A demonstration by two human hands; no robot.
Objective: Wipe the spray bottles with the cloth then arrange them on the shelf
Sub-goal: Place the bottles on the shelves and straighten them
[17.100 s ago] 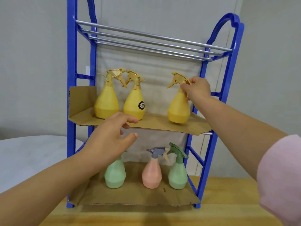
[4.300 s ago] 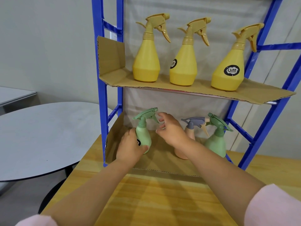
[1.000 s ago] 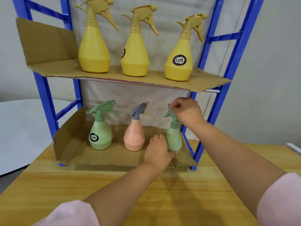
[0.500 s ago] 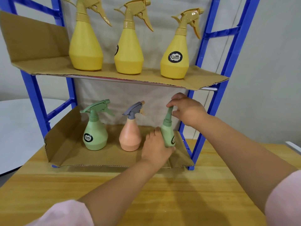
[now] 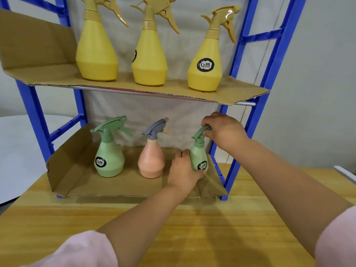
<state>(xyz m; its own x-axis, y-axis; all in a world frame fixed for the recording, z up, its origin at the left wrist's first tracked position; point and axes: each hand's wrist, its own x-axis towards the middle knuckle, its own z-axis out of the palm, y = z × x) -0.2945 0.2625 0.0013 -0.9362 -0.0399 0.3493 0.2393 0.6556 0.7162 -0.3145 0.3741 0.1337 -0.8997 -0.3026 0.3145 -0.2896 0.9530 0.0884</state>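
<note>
A small green spray bottle stands at the right end of the lower cardboard shelf. My left hand wraps its body from the left and my right hand pinches its trigger head from above. Left of it stand a pink bottle with a grey trigger and another green bottle. Three yellow bottles line the upper cardboard shelf: left, middle, right. No cloth is in view.
The blue rack stands on a wooden table against a grey wall. A round grey table lies to the left. A white object's edge shows at the far right.
The right green bottle has been turned so its label faces me more, with both hands still on it. The view has moved slightly closer to the shelf.
</note>
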